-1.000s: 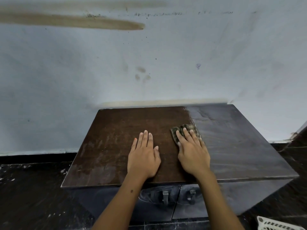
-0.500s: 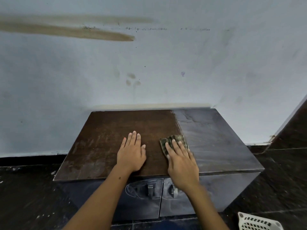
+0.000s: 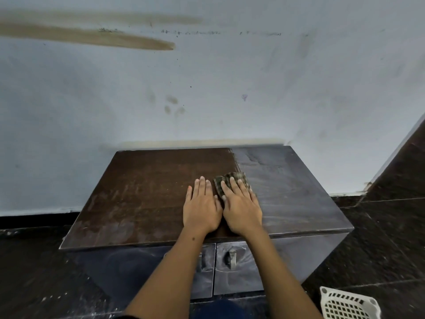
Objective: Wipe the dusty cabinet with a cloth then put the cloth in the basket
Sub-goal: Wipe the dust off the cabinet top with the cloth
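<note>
A white lattice basket [image 3: 348,305] stands on the dark floor [image 3: 379,238] off the cabinet's [image 3: 149,199] near right corner; only part of it shows, and what it holds cannot be told. On the cabinet top, midway along and nearer the front edge, the right hand [image 3: 241,203] lies flat with straight fingers pressing the checked cloth [image 3: 232,180] down. The left hand [image 3: 201,207] rests open and flat just beside it, thumbs nearly touching, grasping nothing.
</note>
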